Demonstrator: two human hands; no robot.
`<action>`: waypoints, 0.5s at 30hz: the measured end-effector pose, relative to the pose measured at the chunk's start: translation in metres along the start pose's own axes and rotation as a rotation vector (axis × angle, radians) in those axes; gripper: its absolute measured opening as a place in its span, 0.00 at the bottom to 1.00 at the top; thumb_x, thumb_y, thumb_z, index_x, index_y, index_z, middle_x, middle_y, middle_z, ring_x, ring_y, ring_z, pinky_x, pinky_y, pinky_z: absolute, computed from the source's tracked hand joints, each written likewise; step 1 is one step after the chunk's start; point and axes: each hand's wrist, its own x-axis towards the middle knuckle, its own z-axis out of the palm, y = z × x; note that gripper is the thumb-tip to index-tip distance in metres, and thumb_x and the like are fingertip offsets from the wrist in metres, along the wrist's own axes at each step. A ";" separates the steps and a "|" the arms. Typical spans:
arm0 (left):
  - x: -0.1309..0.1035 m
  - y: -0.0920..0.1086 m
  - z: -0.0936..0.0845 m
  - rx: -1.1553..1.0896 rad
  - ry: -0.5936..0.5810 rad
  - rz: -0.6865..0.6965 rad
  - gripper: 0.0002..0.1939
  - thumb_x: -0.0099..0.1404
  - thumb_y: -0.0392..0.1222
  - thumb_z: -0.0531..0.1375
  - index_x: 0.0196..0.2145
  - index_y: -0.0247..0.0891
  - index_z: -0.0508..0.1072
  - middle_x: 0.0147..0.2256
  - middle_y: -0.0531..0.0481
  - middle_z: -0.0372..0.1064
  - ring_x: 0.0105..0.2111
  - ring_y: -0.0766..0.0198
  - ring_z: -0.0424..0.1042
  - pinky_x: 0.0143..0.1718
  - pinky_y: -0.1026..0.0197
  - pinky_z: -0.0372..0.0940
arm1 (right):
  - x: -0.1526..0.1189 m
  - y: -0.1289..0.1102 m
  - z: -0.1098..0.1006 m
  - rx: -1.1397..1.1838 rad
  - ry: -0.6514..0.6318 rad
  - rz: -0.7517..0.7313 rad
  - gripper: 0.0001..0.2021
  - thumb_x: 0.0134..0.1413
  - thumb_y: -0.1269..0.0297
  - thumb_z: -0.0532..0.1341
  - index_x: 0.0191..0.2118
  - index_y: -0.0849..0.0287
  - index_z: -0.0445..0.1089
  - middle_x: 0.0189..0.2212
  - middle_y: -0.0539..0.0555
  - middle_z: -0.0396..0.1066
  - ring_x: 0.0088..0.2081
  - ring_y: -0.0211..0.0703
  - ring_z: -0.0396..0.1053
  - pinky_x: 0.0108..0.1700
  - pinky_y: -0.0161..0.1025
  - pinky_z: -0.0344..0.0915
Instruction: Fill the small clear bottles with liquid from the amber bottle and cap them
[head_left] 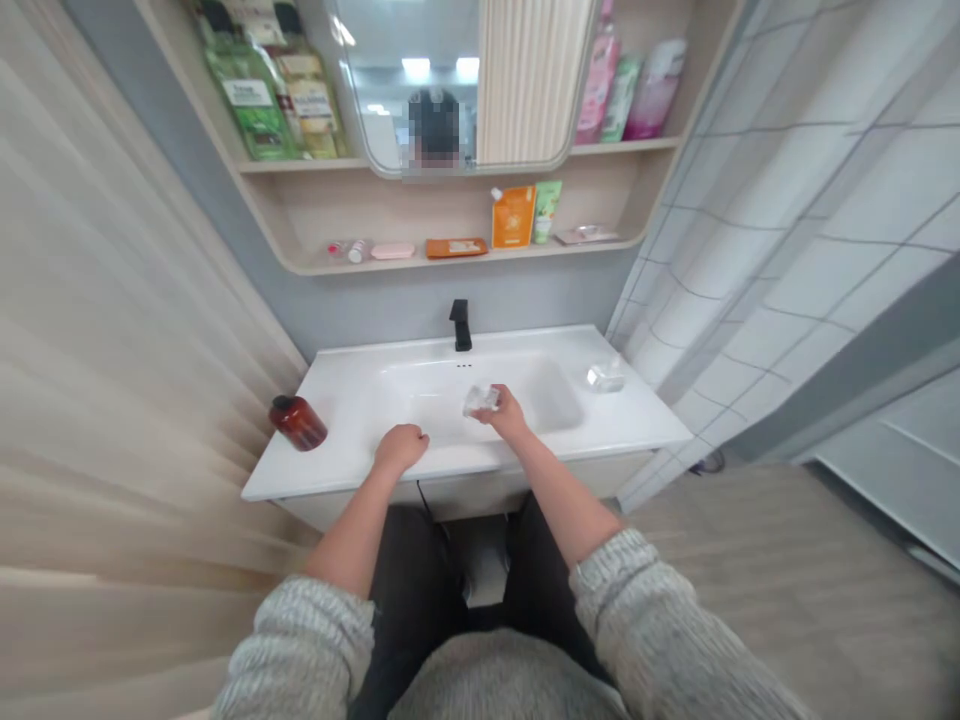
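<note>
My right hand (507, 413) is closed around a small clear, box-shaped container (480, 401), which it holds over the white sink basin (555, 395). Whether anything is inside the clear container is too small to make out. At the basin's front rim, my left hand (403, 447) is curled into a fist; its fingers hide whatever may be in it. A black faucet (461, 326) rises behind the basin. Another clear glass-like container (606, 376) stands on the counter to the right.
On the left counter lies a tilted-looking amber bottle (300, 422) with a black top. Above, a shelf (457, 258) carries an orange pouch (514, 217), a green tube (547, 212) and several small items. A mirror (375, 110) hangs between shelves of bottles. A curtain (112, 400) borders the left.
</note>
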 end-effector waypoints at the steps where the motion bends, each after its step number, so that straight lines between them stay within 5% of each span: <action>1: 0.001 0.000 0.001 -0.001 -0.004 -0.002 0.22 0.74 0.48 0.53 0.41 0.39 0.86 0.46 0.34 0.84 0.50 0.46 0.81 0.51 0.52 0.71 | 0.000 0.000 0.005 0.023 0.009 0.024 0.36 0.46 0.51 0.74 0.60 0.56 0.65 0.47 0.57 0.79 0.45 0.52 0.79 0.48 0.46 0.76; 8: 0.003 -0.003 0.005 -0.120 0.060 -0.003 0.15 0.73 0.51 0.59 0.41 0.42 0.83 0.41 0.40 0.83 0.46 0.48 0.81 0.47 0.54 0.70 | -0.006 -0.004 0.004 -0.045 -0.155 -0.033 0.37 0.40 0.55 0.79 0.57 0.53 0.70 0.45 0.50 0.79 0.44 0.50 0.77 0.51 0.44 0.73; 15: 0.001 0.023 0.000 -0.699 0.256 0.102 0.20 0.67 0.35 0.60 0.56 0.42 0.77 0.49 0.47 0.81 0.45 0.60 0.78 0.48 0.58 0.72 | -0.006 -0.013 0.001 -0.097 -0.227 -0.020 0.36 0.38 0.61 0.80 0.56 0.53 0.71 0.43 0.49 0.79 0.44 0.48 0.76 0.49 0.40 0.70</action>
